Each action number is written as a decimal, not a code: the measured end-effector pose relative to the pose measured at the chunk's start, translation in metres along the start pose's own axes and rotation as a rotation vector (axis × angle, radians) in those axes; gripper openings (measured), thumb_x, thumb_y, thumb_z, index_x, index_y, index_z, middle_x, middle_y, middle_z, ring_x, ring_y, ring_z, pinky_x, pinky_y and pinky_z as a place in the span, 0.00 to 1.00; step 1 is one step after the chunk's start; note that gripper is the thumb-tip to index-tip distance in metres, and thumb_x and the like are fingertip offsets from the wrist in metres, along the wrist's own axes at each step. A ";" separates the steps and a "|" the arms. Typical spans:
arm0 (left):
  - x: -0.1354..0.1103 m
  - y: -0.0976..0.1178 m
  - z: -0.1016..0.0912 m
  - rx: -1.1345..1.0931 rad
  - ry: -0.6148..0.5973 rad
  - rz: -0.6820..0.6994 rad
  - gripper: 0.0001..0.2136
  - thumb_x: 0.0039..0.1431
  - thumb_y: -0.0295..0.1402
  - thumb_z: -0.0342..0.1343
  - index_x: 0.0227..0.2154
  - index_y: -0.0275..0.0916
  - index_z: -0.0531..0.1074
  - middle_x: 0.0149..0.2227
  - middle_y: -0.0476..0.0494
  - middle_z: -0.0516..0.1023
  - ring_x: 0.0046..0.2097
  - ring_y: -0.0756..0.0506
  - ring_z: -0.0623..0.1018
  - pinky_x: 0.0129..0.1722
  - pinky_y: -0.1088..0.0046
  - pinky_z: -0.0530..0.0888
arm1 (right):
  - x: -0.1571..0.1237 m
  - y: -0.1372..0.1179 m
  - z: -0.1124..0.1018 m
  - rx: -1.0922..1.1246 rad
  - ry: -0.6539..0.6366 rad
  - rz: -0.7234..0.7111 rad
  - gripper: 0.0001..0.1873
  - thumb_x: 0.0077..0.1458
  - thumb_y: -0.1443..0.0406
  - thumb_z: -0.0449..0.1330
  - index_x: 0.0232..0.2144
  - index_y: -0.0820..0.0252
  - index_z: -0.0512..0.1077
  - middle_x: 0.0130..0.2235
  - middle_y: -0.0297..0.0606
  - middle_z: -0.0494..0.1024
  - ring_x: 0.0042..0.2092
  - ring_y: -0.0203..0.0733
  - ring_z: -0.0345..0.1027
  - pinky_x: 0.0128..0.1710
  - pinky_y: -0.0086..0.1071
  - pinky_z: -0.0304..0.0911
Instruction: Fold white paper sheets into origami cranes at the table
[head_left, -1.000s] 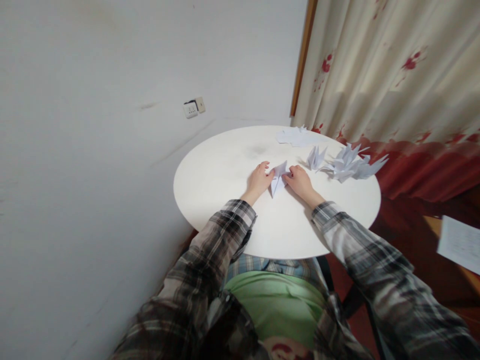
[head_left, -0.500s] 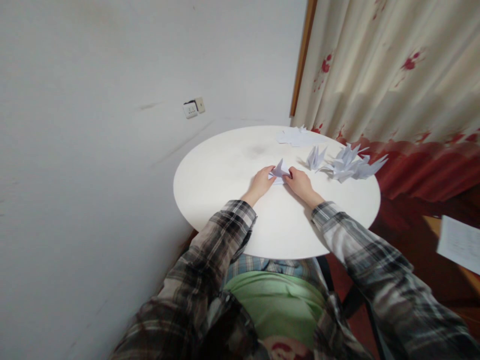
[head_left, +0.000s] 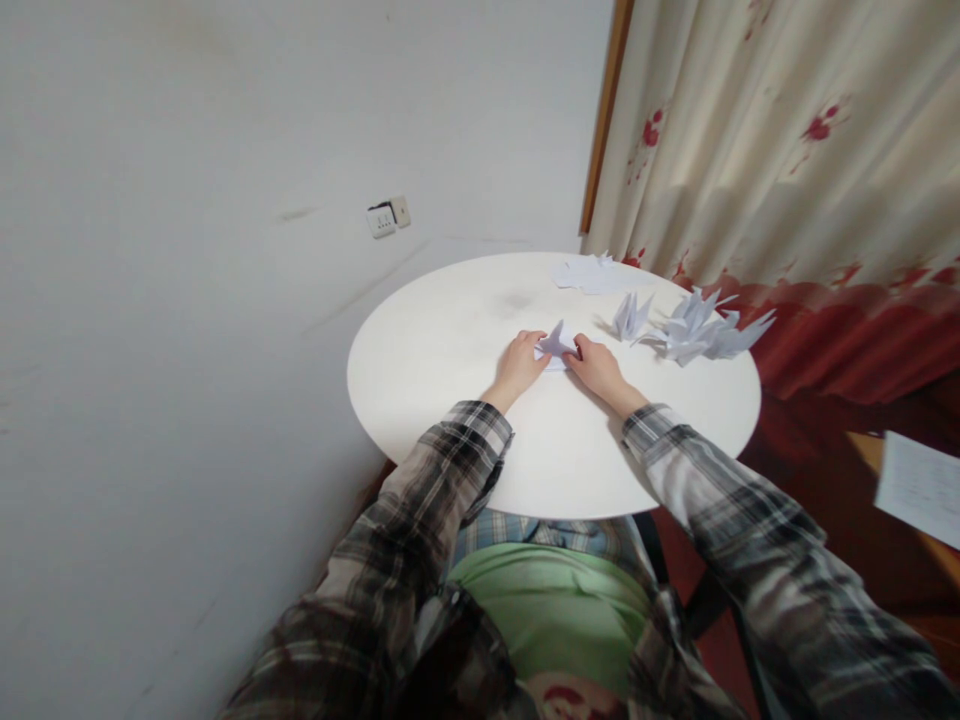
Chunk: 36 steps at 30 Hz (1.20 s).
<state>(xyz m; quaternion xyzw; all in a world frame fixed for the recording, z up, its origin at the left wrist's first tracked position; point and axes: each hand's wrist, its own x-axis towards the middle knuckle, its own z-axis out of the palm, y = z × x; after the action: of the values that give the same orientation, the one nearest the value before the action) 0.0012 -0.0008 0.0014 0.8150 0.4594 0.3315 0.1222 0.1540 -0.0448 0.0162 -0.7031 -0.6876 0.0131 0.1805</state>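
Observation:
A small folded piece of white paper (head_left: 556, 345) lies on the round white table (head_left: 450, 400), near its middle. My left hand (head_left: 520, 364) pinches its left side with curled fingers. My right hand (head_left: 598, 362) grips its right side the same way. Both hands rest on the tabletop, with the paper's pointed tip sticking up between them. Plaid sleeves cover both forearms.
Several finished folded paper figures (head_left: 694, 327) lie in a cluster at the table's right edge, one smaller figure (head_left: 630, 316) stands closer, and flat paper sheets (head_left: 592, 273) lie at the far edge. A floral curtain (head_left: 787, 170) hangs right, a grey wall with a socket (head_left: 388, 214) left.
The paper's long lower flap has been folded up, so the piece is shorter and more compact. My left fingers have closed onto it; both hands stay in place.

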 end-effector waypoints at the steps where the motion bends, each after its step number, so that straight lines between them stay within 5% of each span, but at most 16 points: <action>1: 0.000 0.000 0.000 -0.017 0.005 0.021 0.18 0.54 0.31 0.56 0.49 0.34 0.68 0.49 0.38 0.72 0.52 0.43 0.72 0.54 0.65 0.69 | 0.000 0.000 0.000 -0.009 0.006 0.013 0.13 0.60 0.61 0.50 0.43 0.62 0.66 0.42 0.46 0.77 0.41 0.46 0.70 0.33 0.31 0.55; 7: -0.001 -0.001 0.004 -0.033 -0.037 0.127 0.24 0.50 0.38 0.62 0.49 0.35 0.67 0.50 0.38 0.71 0.54 0.43 0.70 0.56 0.64 0.67 | -0.001 -0.001 -0.002 -0.040 0.017 0.073 0.14 0.61 0.62 0.47 0.45 0.64 0.65 0.44 0.49 0.76 0.43 0.49 0.70 0.34 0.33 0.56; 20: 0.001 -0.002 0.004 0.061 -0.115 0.117 0.18 0.54 0.42 0.57 0.45 0.37 0.71 0.51 0.39 0.70 0.54 0.42 0.69 0.55 0.62 0.67 | 0.000 0.000 -0.002 0.039 0.008 0.041 0.15 0.57 0.63 0.50 0.46 0.61 0.66 0.42 0.46 0.78 0.41 0.47 0.70 0.34 0.32 0.56; 36: 0.002 -0.002 0.005 0.083 -0.099 0.094 0.14 0.59 0.38 0.52 0.44 0.35 0.70 0.49 0.38 0.71 0.53 0.43 0.70 0.55 0.64 0.67 | 0.000 0.000 -0.002 0.057 0.014 0.012 0.15 0.57 0.63 0.50 0.45 0.60 0.67 0.41 0.45 0.78 0.40 0.46 0.70 0.33 0.32 0.56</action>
<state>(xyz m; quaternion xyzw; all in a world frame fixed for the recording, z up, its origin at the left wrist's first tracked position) 0.0032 0.0024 -0.0028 0.8553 0.4275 0.2768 0.0951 0.1549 -0.0453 0.0177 -0.7018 -0.6816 0.0286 0.2053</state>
